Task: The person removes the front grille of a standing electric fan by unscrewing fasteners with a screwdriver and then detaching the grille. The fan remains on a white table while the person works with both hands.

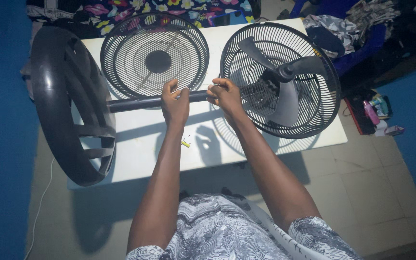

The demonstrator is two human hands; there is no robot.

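Observation:
A dark stand fan lies on its side across a white table (pixel 140 144). Its round base (pixel 68 103) stands on edge at the left. Its grey pole (pixel 136 102) runs right toward the fan head (pixel 280 79), which has grey blades inside a rear wire grille. My left hand (pixel 175 98) is wrapped around the pole near its middle. My right hand (pixel 225 95) grips the pole's right end, just beside the fan head. A loose front wire grille (pixel 155 55) lies flat on the table behind my hands.
A small yellow-and-white piece (pixel 186 143) lies on the table below my left hand. Floral fabric (pixel 136 8) and heaped clothes (pixel 343 24) sit behind the table. Bottles and small items (pixel 374 113) rest on the tiled floor at right. A white cord (pixel 42 202) trails at left.

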